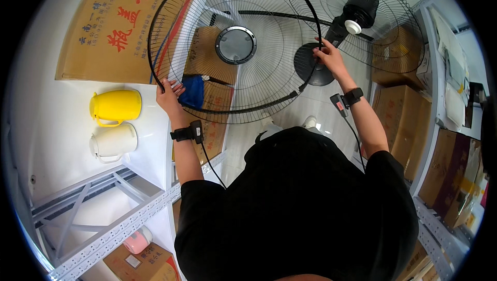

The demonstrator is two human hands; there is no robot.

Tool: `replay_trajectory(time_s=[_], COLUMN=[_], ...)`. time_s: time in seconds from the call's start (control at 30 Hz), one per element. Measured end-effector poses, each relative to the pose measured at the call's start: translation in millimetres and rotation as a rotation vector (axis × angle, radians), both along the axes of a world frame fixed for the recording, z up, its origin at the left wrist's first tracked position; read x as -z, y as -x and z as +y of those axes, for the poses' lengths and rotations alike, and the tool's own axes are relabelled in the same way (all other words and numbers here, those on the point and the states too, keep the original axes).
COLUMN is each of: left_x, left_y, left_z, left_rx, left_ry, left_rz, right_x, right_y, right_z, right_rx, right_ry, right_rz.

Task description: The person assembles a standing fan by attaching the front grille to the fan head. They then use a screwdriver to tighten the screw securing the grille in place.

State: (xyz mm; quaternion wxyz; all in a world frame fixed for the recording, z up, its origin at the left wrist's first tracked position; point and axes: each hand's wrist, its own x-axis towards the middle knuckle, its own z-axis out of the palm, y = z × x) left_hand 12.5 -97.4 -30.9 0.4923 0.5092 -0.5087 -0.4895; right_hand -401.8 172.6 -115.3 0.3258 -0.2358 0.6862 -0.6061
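Observation:
Between my two hands is a round black wire fan guard (274, 58) with a dark disc at its centre. My left hand (170, 99) closes on the left side of its rim, fingers around the edge. My right hand (332, 59) grips the rim on the right side. Past my right hand stands a black pedestal fan (362, 6), its rear wire grille behind the motor housing and a white round knob (353, 27) on it. The fan's round black base (314, 64) rests on the floor, partly behind the guard's rim.
On the left shelf are a yellow jug (119, 106), a white jug (115, 142) and a large cardboard box (85, 48). A blue bag (193, 92) lies behind the guard. Cardboard boxes (401, 115) and a metal rack (437, 89) line the right side.

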Motion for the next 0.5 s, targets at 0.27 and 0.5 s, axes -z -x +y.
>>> replay_trajectory(time_s=[0.27,0.5], left_x=[-12.7,-16.6], left_y=[5.9,6.8], left_z=[6.1,9.7], left_rx=[-0.014,0.000], left_ry=[0.053,0.084], left_rz=[0.021,0.032], right_x=[17.7,-0.2], right_y=[6.1,-3.2], right_z=[-0.6,-0.4], right_rx=[-0.038,-0.056], right_ry=[-0.129,-0.190], right_rz=[0.269,0.281])
